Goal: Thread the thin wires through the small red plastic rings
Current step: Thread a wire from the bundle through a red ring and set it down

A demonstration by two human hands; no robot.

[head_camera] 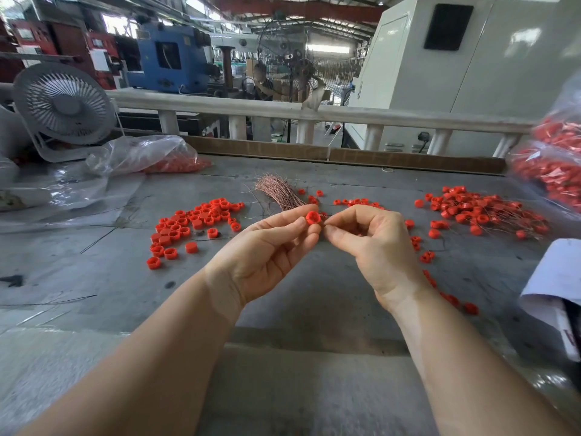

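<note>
Dozens of small red plastic rings (201, 223) lie unthreaded left of the fingers and a wired pile (478, 212) right, as the left hand (267, 250) pinches one ring (313, 218) while the right hand (367, 243) pinches a thin wire, barely visible, against it.

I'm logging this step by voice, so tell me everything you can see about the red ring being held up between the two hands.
The red ring is a small, short cylinder of glossy red plastic with a hollow middle, its opening turned toward the camera. The left hand pinches it between thumb and fingertips above the grey table. The right hand pinches something at its right side, probably a thin wire, too fine to make out.
</note>
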